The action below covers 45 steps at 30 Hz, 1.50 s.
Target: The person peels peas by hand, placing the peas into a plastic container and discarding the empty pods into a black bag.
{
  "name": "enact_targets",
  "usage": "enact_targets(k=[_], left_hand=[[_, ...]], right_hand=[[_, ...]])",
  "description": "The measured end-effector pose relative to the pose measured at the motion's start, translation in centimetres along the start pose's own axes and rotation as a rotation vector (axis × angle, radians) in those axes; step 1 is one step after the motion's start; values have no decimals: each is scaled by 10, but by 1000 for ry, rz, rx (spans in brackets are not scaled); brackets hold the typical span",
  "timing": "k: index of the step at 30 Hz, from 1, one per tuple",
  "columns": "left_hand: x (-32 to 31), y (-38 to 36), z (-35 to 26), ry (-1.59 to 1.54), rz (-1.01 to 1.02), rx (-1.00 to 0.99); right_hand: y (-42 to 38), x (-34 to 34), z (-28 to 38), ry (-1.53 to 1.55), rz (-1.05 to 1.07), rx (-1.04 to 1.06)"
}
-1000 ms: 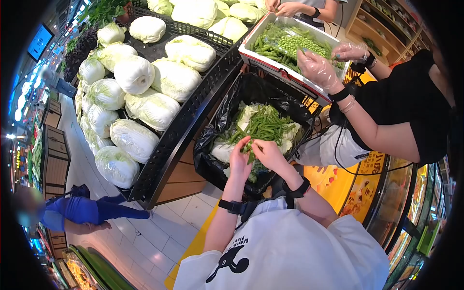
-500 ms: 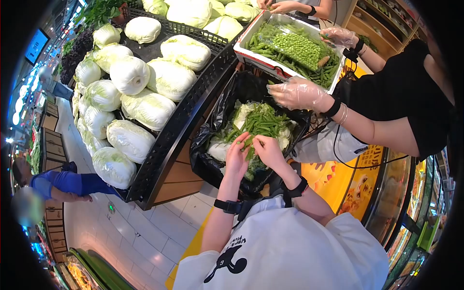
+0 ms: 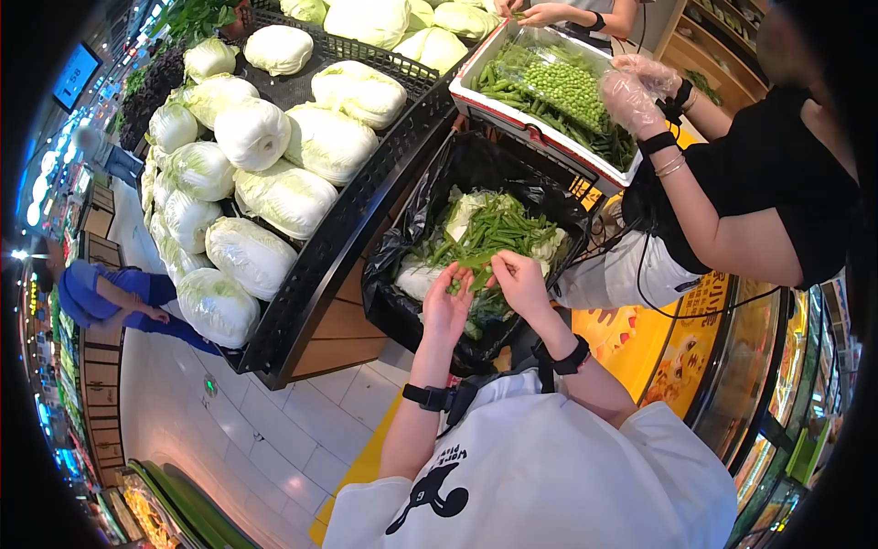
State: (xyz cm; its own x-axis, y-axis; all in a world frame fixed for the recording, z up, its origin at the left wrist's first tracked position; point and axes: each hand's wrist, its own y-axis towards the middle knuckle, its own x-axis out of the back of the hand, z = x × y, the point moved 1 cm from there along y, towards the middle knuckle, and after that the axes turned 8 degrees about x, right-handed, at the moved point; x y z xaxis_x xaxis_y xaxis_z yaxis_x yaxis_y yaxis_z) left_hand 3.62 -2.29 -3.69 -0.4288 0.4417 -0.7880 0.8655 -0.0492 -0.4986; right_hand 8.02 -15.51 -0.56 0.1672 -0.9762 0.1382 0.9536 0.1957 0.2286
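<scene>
My left hand [image 3: 444,316] is cupped, with a few green peas [image 3: 454,286] in its curled fingers. Between my two hands stretches a green pea pod [image 3: 479,262], which looks split open; its left end meets my left fingertips. Thumb and fingers of my right hand [image 3: 519,285] pinch the pod's other end. Beneath both hands is a bin lined with a black bag [image 3: 384,252]. Loose pea pods [image 3: 503,224] lie heaped in it on pale cabbage leaves [image 3: 468,218].
A white box [image 3: 551,151] of pods and shelled peas [image 3: 562,84] stands beyond the bin. Gloved hands [image 3: 633,105] of a co-worker are over its right side; another person's hands [image 3: 544,14] are behind it. Chinese cabbages [image 3: 251,134] fill a black crate [image 3: 315,215] to the left.
My hands have drawn slightly apart, with the pod now stretched and peas visible in my left hand. The co-worker's nearer gloved hand moved from above the bin to the box.
</scene>
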Motion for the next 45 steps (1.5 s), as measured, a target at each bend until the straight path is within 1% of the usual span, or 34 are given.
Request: enact_targets(k=[1,3,4,6,7,8,10,11,12,14,15,16,18,19,21,23,25,26,28,29,30,32,34,36,37,38,39,40,41,42,43,44,45], left_hand=[[3,1,0,0,0,0],[6,0,1,47,141,26],[3,-2,3,47,144,25],[-5,-5,8,366,-100,-86],[-9,-6,9,393,-131,-82],[-11,-5,11,394,-122,-80],[-11,-5,15,622,-224,-69],[-5,-4,16,624,-211,-65],[-3,-5,13,626,-202,-64],[-1,-6,8,732,-132,-34],[-2,-8,7,796,-121,-70],[-2,-9,6,796,-116,-71],[-3,-12,3,989,-48,-67],[-4,-12,3,1052,-56,-117],[1,-10,3,1050,-59,-94],[9,-8,3,1048,-59,-70],[11,-8,3,1188,-47,-130],[12,-7,2,1189,-39,-126],[6,-13,-2,1306,-52,-106],[0,-17,-5,1451,9,-281],[-2,-19,-6,1449,15,-281],[-5,-22,-7,1663,19,-387],[-7,-24,-7,1632,40,-398],[7,-19,-7,1693,23,-518],[17,-14,-4,1695,40,-525],[31,-8,-1,1341,-22,-346],[31,-7,-2,985,-80,-167],[29,-7,-3,989,-70,-167],[28,-9,-5,670,-48,-93],[24,-11,-7,349,-28,-19],[31,-7,-12,220,54,37],[32,-6,-15,220,55,39],[30,-6,-18,174,63,38]], right_hand=[[0,0,-2,0,1,0],[0,0,1,-44,4,35],[0,1,7,-45,3,37],[-1,1,22,-325,86,146],[-2,-2,21,-320,91,174],[-3,-5,12,-320,104,246],[-3,-9,10,-331,112,304],[-3,-10,10,-321,129,246],[-2,-7,11,-327,123,248],[0,-4,10,-156,244,-63],[1,-2,15,-102,244,-89],[1,-1,14,-105,242,-87],[1,0,10,-101,280,-111],[0,1,11,-102,278,-109],[0,2,17,-199,287,-80],[-2,0,20,-176,272,-79],[-4,-2,17,-159,259,-82],[-4,-1,17,-164,252,-84],[-4,-1,18,-106,250,-132],[-4,-3,16,-90,237,-132],[-5,-4,13,-94,233,-132],[-5,-4,9,-81,238,-141],[-4,-3,3,-22,259,-251],[-3,-3,-6,70,224,-333],[-1,0,-7,89,204,-321],[2,3,-7,85,192,-315],[4,5,-9,161,175,-345],[7,7,-9,239,158,-375],[10,10,-10,237,150,-372],[13,13,-10,47,249,-306],[15,15,-10,-143,346,-240],[13,14,-19,-145,344,-241],[10,12,-33,-357,382,-40]])
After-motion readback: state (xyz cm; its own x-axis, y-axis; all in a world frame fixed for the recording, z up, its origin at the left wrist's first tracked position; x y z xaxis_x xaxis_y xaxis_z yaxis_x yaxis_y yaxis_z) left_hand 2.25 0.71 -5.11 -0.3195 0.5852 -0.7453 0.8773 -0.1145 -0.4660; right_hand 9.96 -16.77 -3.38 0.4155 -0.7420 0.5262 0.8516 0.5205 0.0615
